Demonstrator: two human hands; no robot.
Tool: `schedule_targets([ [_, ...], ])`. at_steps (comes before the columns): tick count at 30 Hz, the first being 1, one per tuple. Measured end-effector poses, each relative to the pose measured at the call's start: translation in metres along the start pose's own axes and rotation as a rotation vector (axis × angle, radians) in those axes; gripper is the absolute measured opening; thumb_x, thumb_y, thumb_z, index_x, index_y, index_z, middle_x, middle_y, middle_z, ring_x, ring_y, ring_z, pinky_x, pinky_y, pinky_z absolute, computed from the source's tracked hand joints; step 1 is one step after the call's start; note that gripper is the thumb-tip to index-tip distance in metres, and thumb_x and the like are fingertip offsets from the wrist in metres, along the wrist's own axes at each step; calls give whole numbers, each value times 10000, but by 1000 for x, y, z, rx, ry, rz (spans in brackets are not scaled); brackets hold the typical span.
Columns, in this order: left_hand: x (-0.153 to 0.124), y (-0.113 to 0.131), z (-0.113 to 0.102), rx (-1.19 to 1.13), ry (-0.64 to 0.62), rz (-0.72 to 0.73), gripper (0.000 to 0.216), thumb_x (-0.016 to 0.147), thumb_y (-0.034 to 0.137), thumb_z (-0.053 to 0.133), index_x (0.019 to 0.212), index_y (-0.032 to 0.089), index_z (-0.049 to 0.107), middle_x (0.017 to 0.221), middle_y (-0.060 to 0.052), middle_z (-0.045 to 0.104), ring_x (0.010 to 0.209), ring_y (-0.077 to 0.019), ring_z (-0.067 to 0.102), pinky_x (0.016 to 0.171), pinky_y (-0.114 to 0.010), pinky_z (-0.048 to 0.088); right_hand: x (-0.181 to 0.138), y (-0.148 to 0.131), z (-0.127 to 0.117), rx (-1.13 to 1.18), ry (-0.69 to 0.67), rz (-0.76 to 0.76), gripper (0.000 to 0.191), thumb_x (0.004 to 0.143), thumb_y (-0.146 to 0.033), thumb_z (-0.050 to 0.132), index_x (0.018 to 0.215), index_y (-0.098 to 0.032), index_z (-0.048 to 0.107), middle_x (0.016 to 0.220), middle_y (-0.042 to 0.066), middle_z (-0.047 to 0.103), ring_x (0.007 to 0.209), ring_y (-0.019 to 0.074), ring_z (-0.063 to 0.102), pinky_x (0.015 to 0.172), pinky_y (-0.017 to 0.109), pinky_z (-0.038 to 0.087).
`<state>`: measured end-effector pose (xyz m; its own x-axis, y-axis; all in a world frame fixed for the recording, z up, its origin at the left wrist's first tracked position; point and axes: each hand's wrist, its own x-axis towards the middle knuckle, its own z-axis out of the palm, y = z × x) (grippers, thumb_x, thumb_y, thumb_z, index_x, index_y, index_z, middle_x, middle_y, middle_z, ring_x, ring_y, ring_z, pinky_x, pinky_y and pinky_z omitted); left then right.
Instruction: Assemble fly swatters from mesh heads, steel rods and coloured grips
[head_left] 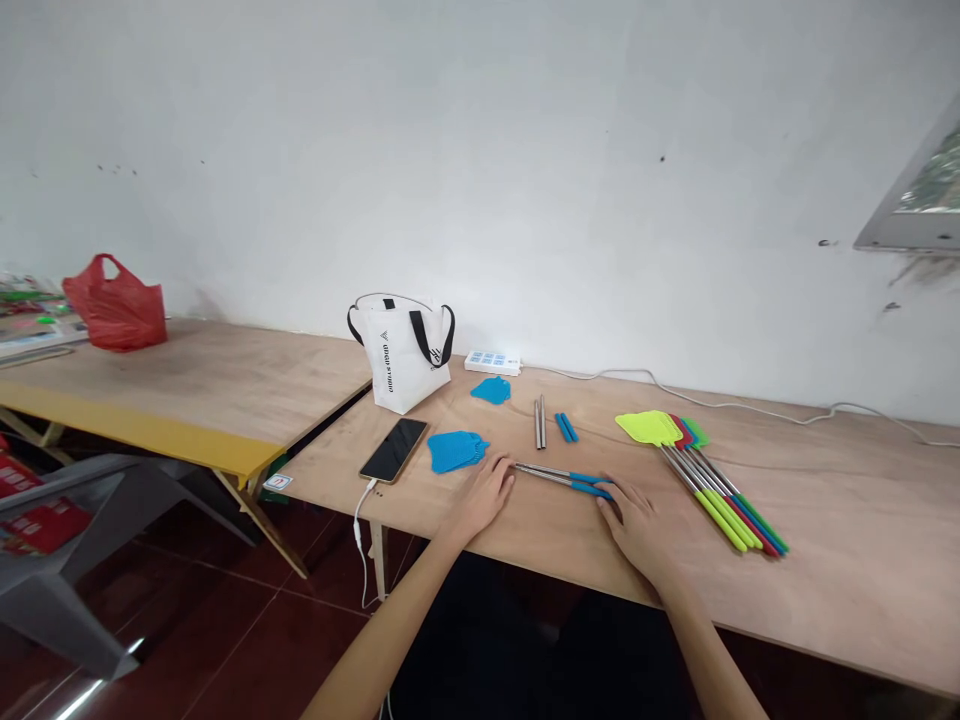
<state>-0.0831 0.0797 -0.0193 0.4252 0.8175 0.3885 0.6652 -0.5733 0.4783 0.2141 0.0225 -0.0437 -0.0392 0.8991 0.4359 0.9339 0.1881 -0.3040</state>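
Note:
Two metal rods with blue handles [577, 484] lie side by side on the table between my hands. My left hand [484, 498] rests palm down at their bare metal ends, fingers loosely bent and thumb apart. Just beyond its fingertips are blue mesh fly swatter heads [454, 453], stacked flat; whether the rods join them is hidden. At the handle ends, my right hand [634, 520] lies with fingers stretched and thumb apart, touching the handles. Further back are another blue swatter head [492, 390], two loose metal tubes [540, 422] and two short blue handles [567, 427].
Several fly swatters in yellow-green, red, blue and green [724, 490] lie fanned at the right. A phone [394, 450] on a white cable and a white bag [401, 360] are at the left. A power strip [493, 363] sits by the wall; a red plastic bag [124, 310] stands on the neighbouring table.

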Motion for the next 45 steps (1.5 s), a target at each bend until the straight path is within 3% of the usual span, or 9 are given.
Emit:
schedule_targets([
  [6, -1, 5, -5, -32, -15, -1, 160, 1029, 368, 477, 1100, 233, 527, 1304, -91, 573, 1246, -272, 542, 1048, -454, 463, -1, -1, -1, -39, -6, 0, 390, 1013, -403, 343, 1243, -266, 627, 1409, 72, 599, 1292, 267, 549, 1046, 483, 443],
  [12, -2, 7, -7, -34, -19, 6, 133, 1014, 359, 505, 1015, 226, 497, 1189, -86, 598, 1180, -268, 562, 1005, -442, 469, -1, -4, -3, -5, 39, -20, 319, 1014, -408, 351, 1123, -264, 614, 1279, 72, 656, 1204, 260, 593, 1007, 460, 453],
  [20, -2, 7, -8, -30, -30, -10, 145, 1016, 369, 496, 1003, 225, 483, 1203, -91, 599, 1150, -265, 570, 980, -436, 476, -2, -5, -5, 39, 36, -12, 343, 1004, -532, 376, 1044, -245, 560, 1103, 86, 691, 1100, 277, 630, 980, 455, 454],
  [24, -2, 6, -7, -33, -35, -6, 206, 1019, 392, 482, 1122, 214, 486, 1269, -117, 592, 1181, -276, 581, 1016, -460, 477, -3, -3, -1, 33, 53, 25, 461, 995, -577, 350, 1215, -216, 533, 1237, 130, 662, 1202, 296, 593, 1044, 481, 421],
  [29, -2, 2, -3, -13, 2, 23, 397, 1019, 411, 483, 1364, 225, 415, 1488, -142, 476, 1416, -291, 433, 1154, -505, 389, -4, -3, 5, -52, 31, 116, 681, 967, -642, 325, 1485, -202, 368, 1476, 158, 527, 1410, 331, 426, 1151, 593, 282],
  [35, -2, 0, -1, 20, -8, 18, 400, 1018, 412, 491, 1364, 215, 446, 1493, -133, 491, 1430, -279, 425, 1182, -482, 373, -4, -2, 9, -86, -60, 149, 686, 970, -626, 302, 1492, -189, 387, 1535, 135, 481, 1451, 323, 383, 1182, 605, 244],
  [45, -1, 0, -2, 65, -26, 36, 326, 1027, 404, 478, 1289, 216, 520, 1460, -132, 520, 1397, -294, 459, 1170, -505, 380, -4, 1, 12, -123, -41, 129, 619, 983, -587, 312, 1456, -218, 464, 1522, 127, 496, 1453, 308, 383, 1178, 609, 261],
])
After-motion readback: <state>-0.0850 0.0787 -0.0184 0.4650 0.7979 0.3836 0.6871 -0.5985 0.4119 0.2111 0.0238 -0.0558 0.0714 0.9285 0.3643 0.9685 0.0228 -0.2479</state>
